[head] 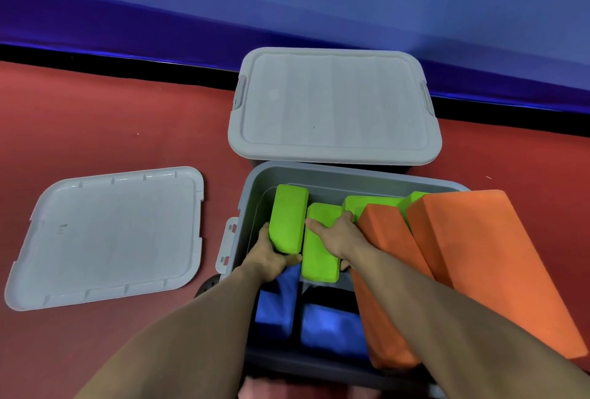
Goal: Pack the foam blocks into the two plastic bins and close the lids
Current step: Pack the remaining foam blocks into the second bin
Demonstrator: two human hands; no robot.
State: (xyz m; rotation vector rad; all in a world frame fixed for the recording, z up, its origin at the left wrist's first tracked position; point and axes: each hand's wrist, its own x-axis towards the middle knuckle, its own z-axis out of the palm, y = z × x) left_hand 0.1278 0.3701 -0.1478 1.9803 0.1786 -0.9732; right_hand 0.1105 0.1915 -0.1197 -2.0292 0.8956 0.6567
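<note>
An open grey bin (255, 184) stands on the floor in front of me, holding green, orange and blue foam blocks. My left hand (271, 258) grips the near end of a green block (289, 216) standing at the bin's left wall. My right hand (338, 235) rests on a second green block (319, 251) beside it, thumb underneath. Two large orange blocks (479, 258) lean at the right, sticking out over the rim. Blue blocks (332, 328) lie at the bottom. Behind it a second bin has its grey lid (332, 104) on.
A loose grey lid (108, 235) lies upside down on the red floor (95, 130) to the left of the open bin. A blue padded wall (287, 21) runs along the back.
</note>
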